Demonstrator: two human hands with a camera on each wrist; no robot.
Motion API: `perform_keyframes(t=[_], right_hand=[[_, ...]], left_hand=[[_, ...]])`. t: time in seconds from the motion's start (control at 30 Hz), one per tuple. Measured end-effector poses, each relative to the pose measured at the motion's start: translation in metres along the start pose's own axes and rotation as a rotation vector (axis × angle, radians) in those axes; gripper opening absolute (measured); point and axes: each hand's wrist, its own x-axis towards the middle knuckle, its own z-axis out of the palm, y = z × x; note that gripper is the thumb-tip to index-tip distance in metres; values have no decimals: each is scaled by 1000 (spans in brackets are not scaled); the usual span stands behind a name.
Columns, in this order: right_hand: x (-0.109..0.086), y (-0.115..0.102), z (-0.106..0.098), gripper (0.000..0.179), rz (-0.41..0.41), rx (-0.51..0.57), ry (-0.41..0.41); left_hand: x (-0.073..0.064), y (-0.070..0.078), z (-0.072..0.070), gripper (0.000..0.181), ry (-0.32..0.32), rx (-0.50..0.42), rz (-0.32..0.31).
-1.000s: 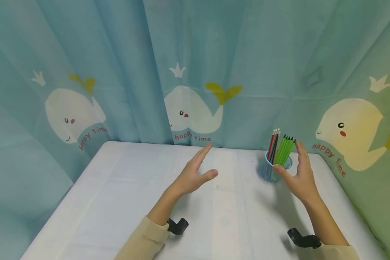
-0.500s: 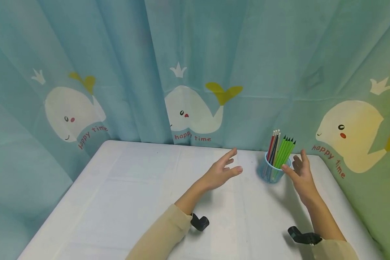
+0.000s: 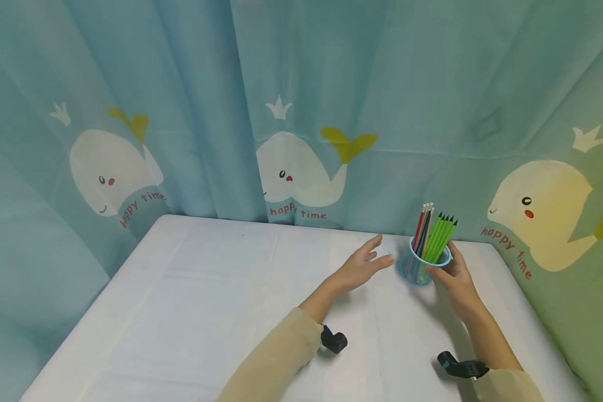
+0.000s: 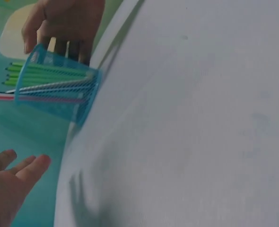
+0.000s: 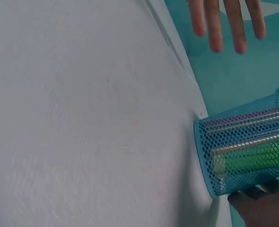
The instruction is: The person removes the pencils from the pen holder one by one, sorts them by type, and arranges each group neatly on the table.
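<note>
A blue mesh pencil cup (image 3: pixel 418 272) stands at the back right of the white table, holding green pencils (image 3: pixel 440 240) and several slimmer white-ended pencils (image 3: pixel 423 229). My right hand (image 3: pixel 457 282) is at its right side, thumb across the near side and fingers round the far side. In the left wrist view that hand (image 4: pixel 71 23) is partly hidden behind the mesh. My left hand (image 3: pixel 359 269) hangs above the table left of the cup, fingers extended and apart from it. Its spread fingers (image 5: pixel 224 23) show at the top of the right wrist view.
The white table (image 3: pixel 206 307) reaches back to a blue-green curtain (image 3: pixel 301 56) printed with whales. The cup stands close to the table's back edge. A black wrist camera (image 3: pixel 334 339) sits on the left wrist, and another black wrist camera (image 3: pixel 462 365) on the right.
My left hand has moved right across the table toward the cup. My right hand has lowered and come in from the right against the cup. The cup has stayed about in place.
</note>
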Motion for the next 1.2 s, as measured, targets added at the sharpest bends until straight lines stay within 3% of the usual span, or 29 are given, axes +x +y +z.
perform_keyframes(t=[0.3, 0.43, 0.63, 0.9, 1.2], right_hand=[[0, 1, 9, 95, -18, -3, 16], [-1, 1, 12, 98, -20, -10, 9], [-3, 2, 20, 104, -13, -48, -29], [-9, 3, 27, 105, -65, -63, -64], [-12, 2, 44, 105, -84, -96, -104]], left_hand=[[16, -1, 23, 78, -18, -23, -70], [16, -3, 27, 78, -69, -13, -77], [11, -5, 25, 75, -115, -13, -69], [5, -7, 22, 72, -113, -13, -64], [-5, -11, 8, 67, -104, -55, -26]])
